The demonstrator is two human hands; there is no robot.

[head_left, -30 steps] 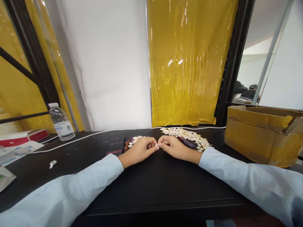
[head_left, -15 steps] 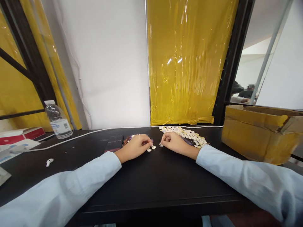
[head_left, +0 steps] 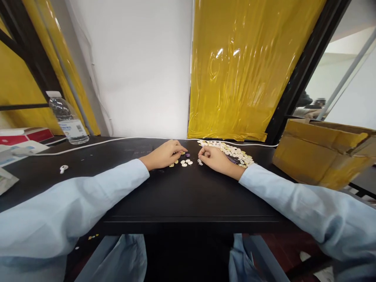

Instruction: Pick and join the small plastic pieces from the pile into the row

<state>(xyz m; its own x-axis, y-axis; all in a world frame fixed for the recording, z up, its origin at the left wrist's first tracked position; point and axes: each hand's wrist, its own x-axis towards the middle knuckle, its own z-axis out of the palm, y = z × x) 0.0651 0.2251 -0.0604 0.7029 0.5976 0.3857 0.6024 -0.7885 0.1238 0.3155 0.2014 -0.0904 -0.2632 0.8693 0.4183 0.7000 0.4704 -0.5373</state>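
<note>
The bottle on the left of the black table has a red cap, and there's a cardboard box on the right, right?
Not quite: the cap is white, not red, as the head view shows. The rest is right: the bottle is on the left of the black table, and the cardboard box is on the right.

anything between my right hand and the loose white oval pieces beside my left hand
Only small pale pieces at the fingertips of the right hand; past them, nothing visible but bare black table before the loose white oval pieces. The dark purple piece lies beyond those, off that path.
</note>
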